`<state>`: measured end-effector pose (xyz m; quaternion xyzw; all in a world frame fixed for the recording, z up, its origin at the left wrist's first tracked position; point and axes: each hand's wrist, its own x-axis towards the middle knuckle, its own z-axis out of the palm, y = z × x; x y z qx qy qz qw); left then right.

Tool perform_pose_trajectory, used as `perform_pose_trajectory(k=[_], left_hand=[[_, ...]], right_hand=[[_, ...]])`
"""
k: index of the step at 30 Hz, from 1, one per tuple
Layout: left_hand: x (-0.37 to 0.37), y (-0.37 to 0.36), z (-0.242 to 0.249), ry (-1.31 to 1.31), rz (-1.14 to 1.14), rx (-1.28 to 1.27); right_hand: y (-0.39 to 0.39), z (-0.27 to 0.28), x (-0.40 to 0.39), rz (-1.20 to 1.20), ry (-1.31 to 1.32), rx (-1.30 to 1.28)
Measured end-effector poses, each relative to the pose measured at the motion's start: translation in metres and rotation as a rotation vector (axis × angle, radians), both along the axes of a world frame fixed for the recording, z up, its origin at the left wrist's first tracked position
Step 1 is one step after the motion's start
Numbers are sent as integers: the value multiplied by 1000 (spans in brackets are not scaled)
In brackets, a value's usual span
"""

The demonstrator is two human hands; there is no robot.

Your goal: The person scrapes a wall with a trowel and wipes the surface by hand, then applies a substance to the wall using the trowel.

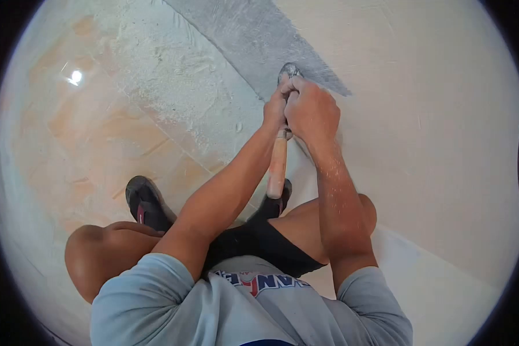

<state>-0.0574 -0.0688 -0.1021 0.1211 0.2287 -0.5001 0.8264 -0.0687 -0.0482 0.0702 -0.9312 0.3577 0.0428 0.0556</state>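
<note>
A hand tool with a wooden handle [278, 167] was held out in front of the body, above the border between a powder-strewn floor [121, 132] and a smooth pale surface [432, 127]. The left hand [275, 106] and the right hand [314, 112] were brought together at the tool's front part, and the grip of each was closed around it; exactly what was pinched between the fingertips was hidden. The handle was left uncovered below the hands, pointed back towards the body. A rounded grey piece [290, 71] was seen just beyond the fingers, though whether it was part of the tool could not be told. Beside it, a dark grey patch [248, 40] was narrowed to a point on the right. White powder [173, 75] was scattered to the left, and the right forearm [337, 179] was speckled with pale dust.
</note>
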Motion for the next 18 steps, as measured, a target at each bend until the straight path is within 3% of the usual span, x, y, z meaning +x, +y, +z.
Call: perform_pose_trajectory(k=[3,4,8,10,11,12,14,16,18], left_hand=[[20,5,-23,-75,-1,79],[20,4,-33,-93,-50,-14],[-5,16,35,-257,19,59],[-24,10,50,-126,-58,121],[-17,27,69,-344,-322,379],[-21,20,54,-348,-327,388],[-25,-8,12,-764,113,855],[4,-5,17,-735,161,860],[19,-16,15,-925,288,736]], right_hand=[[-14,-29,7,71,2,73],[-15,-34,5,81,28,20],[-15,0,-8,141,127,-94],[-16,26,-21,105,242,-109],[-19,39,-32,87,242,-51],[-20,50,-45,67,241,9],[-15,68,-75,66,303,28],[-3,81,-95,106,278,67],[6,94,-114,141,259,104]])
